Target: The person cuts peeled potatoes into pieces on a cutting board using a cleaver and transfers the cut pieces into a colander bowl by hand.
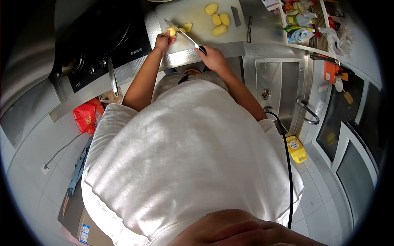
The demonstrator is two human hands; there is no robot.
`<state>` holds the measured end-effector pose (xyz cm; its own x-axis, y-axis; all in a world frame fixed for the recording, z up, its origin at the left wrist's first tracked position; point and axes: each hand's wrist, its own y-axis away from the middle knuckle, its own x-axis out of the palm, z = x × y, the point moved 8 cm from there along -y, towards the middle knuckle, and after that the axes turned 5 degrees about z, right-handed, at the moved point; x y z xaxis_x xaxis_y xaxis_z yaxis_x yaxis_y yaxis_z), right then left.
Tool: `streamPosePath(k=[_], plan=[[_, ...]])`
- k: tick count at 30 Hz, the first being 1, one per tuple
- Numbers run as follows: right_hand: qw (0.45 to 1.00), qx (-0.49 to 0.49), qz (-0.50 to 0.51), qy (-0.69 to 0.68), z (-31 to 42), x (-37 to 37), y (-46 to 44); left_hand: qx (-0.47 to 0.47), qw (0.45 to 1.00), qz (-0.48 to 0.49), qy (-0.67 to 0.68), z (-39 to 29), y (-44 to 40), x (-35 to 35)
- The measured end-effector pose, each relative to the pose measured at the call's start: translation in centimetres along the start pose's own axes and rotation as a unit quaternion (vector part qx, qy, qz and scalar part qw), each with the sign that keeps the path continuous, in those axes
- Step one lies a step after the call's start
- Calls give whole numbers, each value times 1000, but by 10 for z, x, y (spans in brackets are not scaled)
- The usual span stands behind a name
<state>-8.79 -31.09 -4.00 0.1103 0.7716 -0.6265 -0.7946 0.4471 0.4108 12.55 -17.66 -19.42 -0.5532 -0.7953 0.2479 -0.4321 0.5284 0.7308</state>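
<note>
My right hand [213, 57] is closed around the black handle of a kitchen knife [188, 37]. The blade slants up and left across a white cutting board [193, 15], and its tip lies near my left hand [165, 41]. My left fingers are closed on a peeled potato piece [171, 31] at the board's left edge. Just right of it, partly behind the blade, lies a cut potato piece [187, 27]. Several peeled potatoes [220, 30] rest farther right on the board. Beside them is a flat grey rectangular item [235, 16] whose kind I cannot make out.
A peeler-like tool [249, 29] lies right of the board. The steel sink [283, 82] is to the right, below a rack of bottles and packets [301, 20]. On the left is a black cooktop [123, 45] with a large dark pan. A red bag [86, 117] hangs lower left.
</note>
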Motion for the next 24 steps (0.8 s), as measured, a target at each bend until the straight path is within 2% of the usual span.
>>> streamPosePath(k=[4, 13, 15, 16, 17, 18, 19, 20, 22, 24], plan=[[999, -5, -19, 30, 3, -1, 0, 10, 1000, -19, -22, -2, -1, -3], [997, -1, 12, 79, 1, 4, -18, 22, 998, -2, -67, 6, -14, -7], [999, 15, 21, 37, -1, 9, -22, 51, 986, -32, -158, -3, -11, -8], [999, 15, 21, 37, -1, 10, -25, 51, 986, -33, -158, -4, -8, -5], [999, 21, 30, 38, -2, 13, -27, 137, 935, -121, -302, -21, 2, -8], [998, 28, 38, 39, -3, 15, -29, 218, 849, -204, -435, -39, 21, 0], [998, 29, 37, 39, -3, 16, -31, 257, 831, -204, -448, -56, 50, 18], [998, 38, 50, 32, -3, 17, -33, 257, 831, -203, -448, -65, 63, 24], [997, 48, 61, 26, -6, 21, -38, 295, 787, -209, -500, -75, 76, 33], [998, 34, 46, 22, -9, 25, -43, 302, 785, -187, -508, -72, 68, 32]])
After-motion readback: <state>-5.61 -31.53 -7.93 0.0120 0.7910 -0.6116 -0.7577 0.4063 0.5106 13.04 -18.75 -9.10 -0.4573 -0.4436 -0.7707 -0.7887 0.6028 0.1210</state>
